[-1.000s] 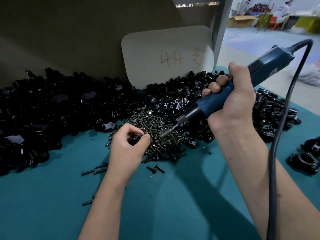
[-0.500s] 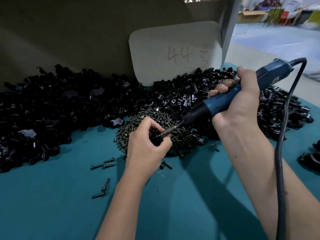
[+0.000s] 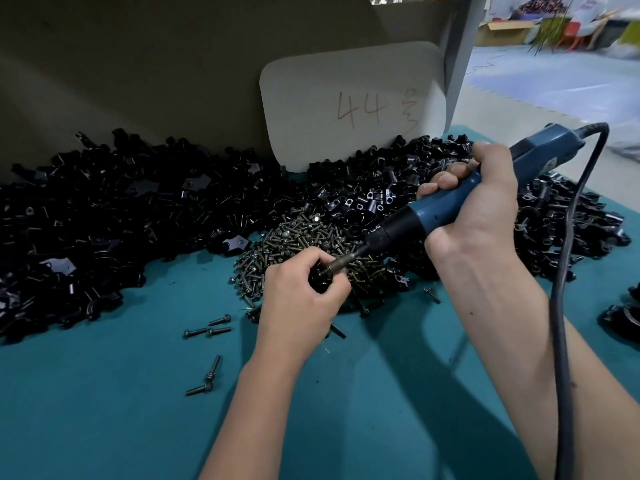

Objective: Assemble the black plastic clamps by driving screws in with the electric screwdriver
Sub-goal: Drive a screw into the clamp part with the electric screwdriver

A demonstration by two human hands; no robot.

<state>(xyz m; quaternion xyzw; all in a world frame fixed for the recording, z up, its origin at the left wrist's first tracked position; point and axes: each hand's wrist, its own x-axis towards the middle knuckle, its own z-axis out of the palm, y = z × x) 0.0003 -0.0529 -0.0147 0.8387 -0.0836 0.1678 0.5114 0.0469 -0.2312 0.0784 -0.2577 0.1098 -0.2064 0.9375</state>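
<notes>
Left hand [image 3: 298, 296] pinches a black clamp [image 3: 320, 280] above the teal counter [image 3: 104, 410]. Right hand [image 3: 474, 202] grips the electric screwdriver [image 3: 446, 209], bit tip meeting the clamp, screw pile [image 3: 304, 244] just behind.

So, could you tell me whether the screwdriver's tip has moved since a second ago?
Yes. The electric screwdriver tip has come down off the screw pile toward the person, into the clamp held by the left hand.
</notes>
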